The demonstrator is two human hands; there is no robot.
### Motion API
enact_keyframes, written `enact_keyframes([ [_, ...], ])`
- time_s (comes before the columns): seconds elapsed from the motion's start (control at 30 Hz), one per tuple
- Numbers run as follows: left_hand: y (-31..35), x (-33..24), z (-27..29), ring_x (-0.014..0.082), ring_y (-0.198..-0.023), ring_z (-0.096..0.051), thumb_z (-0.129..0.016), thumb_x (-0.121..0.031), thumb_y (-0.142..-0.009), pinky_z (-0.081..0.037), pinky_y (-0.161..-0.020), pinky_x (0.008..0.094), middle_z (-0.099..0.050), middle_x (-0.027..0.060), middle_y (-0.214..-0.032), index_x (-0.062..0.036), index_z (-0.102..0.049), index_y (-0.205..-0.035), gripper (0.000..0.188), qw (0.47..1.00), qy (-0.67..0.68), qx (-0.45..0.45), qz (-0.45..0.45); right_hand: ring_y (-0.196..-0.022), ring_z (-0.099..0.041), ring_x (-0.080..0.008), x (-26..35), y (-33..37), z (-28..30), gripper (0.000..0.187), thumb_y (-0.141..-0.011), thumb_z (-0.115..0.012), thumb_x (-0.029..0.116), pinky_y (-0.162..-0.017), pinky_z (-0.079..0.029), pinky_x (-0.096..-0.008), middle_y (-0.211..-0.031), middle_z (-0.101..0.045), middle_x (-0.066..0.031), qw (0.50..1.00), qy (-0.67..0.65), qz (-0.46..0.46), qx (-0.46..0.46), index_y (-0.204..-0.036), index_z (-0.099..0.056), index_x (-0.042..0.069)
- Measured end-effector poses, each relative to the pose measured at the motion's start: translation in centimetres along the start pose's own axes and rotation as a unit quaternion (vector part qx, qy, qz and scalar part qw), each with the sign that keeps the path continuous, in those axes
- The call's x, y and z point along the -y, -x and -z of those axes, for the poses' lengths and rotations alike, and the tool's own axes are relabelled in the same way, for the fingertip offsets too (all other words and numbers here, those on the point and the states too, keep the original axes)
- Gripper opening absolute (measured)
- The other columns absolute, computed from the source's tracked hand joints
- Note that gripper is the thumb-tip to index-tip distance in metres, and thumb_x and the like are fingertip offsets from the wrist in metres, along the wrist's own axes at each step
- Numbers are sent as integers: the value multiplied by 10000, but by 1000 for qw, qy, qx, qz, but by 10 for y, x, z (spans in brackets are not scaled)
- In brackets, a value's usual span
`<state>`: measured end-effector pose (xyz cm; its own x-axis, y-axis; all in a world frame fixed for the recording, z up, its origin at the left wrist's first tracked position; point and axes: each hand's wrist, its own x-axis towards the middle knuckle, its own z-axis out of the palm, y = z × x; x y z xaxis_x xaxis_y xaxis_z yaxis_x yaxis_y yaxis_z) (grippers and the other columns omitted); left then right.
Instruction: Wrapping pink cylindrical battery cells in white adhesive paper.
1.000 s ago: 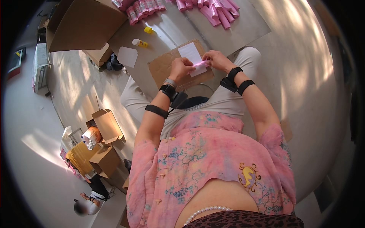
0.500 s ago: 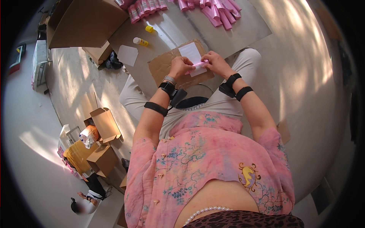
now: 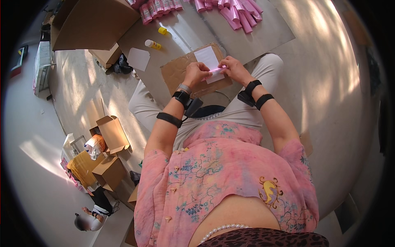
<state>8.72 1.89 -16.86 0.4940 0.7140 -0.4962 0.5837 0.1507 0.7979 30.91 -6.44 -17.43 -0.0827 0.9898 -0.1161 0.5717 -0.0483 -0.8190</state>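
A narrow pink roll (image 3: 217, 71) lies across a white sheet of paper (image 3: 206, 57), which rests on a piece of brown cardboard (image 3: 175, 71). My left hand (image 3: 196, 74) pinches the roll's left end between thumb and fingers. At its right end my right hand (image 3: 233, 68) grips in the same way. Part of the roll is hidden by my fingers. Left of the cardboard lies a blank white card (image 3: 139, 59). A glue stick (image 3: 152, 44) with a white and yellow body lies beyond it, and its yellow cap (image 3: 162, 31) sits apart, slightly farther off.
Several pink wrapped rolls (image 3: 242, 15) are heaped at the far edge of the grey board (image 3: 263, 37), with more pink rolls (image 3: 153, 10) to their left. A large cardboard box (image 3: 94, 26) stands far left. Smaller boxes (image 3: 110, 171) and another person (image 3: 95, 220) are at lower left.
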Motion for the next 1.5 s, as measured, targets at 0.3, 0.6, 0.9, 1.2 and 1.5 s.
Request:
enact_keyframes([
  [0.3,5,15,-11,228,-751,-692,-865,-180,-742,-553,-714,368,-719,132,-793,-36,-806,-861,196,995,-32,-72,-55,-916,-645,-330,0,-10,-2,154,-861,-778,109,-853,-532,-394,-979,-641,-147,999,32,-39,7,-1006,-749,66],
  [0.6,30,14,-27,303,-906,-592,-827,-154,-781,-489,-805,426,-633,115,-950,-94,-796,-924,159,943,-126,-222,-213,-949,-702,-369,11,-27,7,145,-801,-785,133,-866,-559,-423,-984,-735,-206,992,57,-88,69,-922,-775,53],
  [0.9,48,3,-41,295,-1116,-633,-684,-42,-786,-545,-961,397,-672,104,-1144,-32,-694,-1186,401,810,-382,-188,-404,-842,-716,-336,8,-34,9,165,-781,-800,132,-764,-568,-399,-896,-740,-192,991,55,-87,86,-917,-769,43],
  [1.2,46,10,-45,275,-1032,-639,-654,-61,-792,-548,-919,379,-667,93,-1140,-33,-691,-1220,431,808,-388,-232,-376,-1029,-654,-343,11,-3,-3,190,-818,-796,139,-900,-535,-439,-1049,-692,-140,992,82,11,-92,-989,-746,72],
  [1.5,43,9,-43,282,-1000,-635,-650,-61,-803,-543,-895,379,-668,114,-1094,-10,-677,-1200,401,839,-342,-223,-359,-1092,-637,-272,25,18,-19,218,-823,-688,90,-953,-512,-401,-1104,-676,-65,943,234,179,-156,-1039,-713,75],
])
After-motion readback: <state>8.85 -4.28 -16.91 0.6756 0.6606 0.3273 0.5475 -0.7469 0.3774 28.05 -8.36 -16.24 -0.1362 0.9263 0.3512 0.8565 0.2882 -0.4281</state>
